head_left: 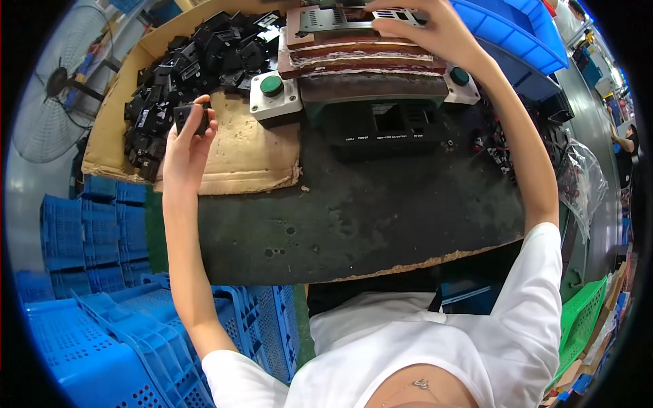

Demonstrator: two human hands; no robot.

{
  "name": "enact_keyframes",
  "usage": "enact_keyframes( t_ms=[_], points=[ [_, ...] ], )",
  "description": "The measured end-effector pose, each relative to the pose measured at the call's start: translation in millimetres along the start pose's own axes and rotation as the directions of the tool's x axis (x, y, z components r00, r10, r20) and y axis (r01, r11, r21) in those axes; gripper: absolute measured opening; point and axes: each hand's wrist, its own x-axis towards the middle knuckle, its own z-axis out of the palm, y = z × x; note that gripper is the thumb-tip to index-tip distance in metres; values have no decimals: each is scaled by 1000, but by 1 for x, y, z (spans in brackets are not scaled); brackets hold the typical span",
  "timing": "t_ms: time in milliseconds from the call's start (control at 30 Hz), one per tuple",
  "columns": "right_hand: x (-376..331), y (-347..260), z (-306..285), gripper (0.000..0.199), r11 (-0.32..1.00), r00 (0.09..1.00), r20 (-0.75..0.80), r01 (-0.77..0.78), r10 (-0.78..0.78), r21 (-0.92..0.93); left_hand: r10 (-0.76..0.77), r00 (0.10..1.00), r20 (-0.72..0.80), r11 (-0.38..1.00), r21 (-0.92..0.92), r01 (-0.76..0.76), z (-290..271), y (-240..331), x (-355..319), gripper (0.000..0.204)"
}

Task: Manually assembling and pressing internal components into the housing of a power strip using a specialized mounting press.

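Note:
My left hand (189, 146) is closed around a small black plastic piece (181, 118), at the near edge of a heap of similar black pieces (197, 64). My right hand (439, 34) reaches over the machine's fixture (360, 61) at the far middle. Its thumb and fingers are apart above the slotted right end of a silvery metal plate (326, 20); whether they touch the plate I cannot tell. In front of the fixture sits a black housing (357, 126) with rectangular openings. Green push buttons, left (271, 85) and right (460, 76), flank the fixture on pale boxes.
The black heap lies on a cardboard box (252, 149) on the dark worktable (354, 224). A blue bin (517, 30) stands at far right, near cables and a clear plastic bag (581, 177). Blue crates (102, 340) fill the lower left, below a large fan (58, 81).

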Motion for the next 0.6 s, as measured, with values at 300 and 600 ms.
enact_keyframes(
  t_ms=[300,600],
  points=[
    [-96,-71,-56,15,717,643,356,-685,678,-129,-228,963,147,940,289,178,78,-15,-41,27],
    [-110,-96,-42,26,790,687,426,-601,589,-122,-348,929,126,840,483,249,125,-20,-66,26]
  ],
)
